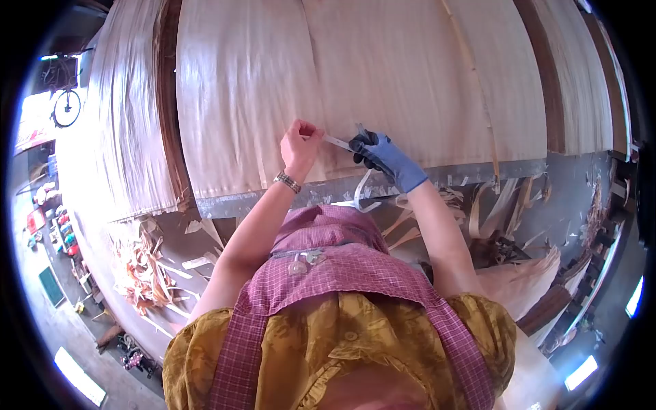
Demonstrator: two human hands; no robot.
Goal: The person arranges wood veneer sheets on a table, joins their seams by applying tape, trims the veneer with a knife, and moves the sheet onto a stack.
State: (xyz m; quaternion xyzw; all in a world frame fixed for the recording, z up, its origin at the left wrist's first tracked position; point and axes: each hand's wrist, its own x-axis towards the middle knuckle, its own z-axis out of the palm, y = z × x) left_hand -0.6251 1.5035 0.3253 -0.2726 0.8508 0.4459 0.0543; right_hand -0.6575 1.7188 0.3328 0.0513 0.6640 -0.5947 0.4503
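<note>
The yellow shirt [314,331] and checked apron [355,277] lie nearest, short of the pale sheet [410,89]. Over the sheet, close to its near edge, the left hand [300,147] pinches a thin pale strip [335,141]; the gloved right hand [386,158] is closed around the strip farther right. Hold the strip flat and taut; avoid twisting it. Far off, left of the sheet, stands a spoked wheel [67,108].

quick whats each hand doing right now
Left hand: closed, pinching a white strip.
Right hand: closed, holding the same strip; anything else held can't be told.
</note>
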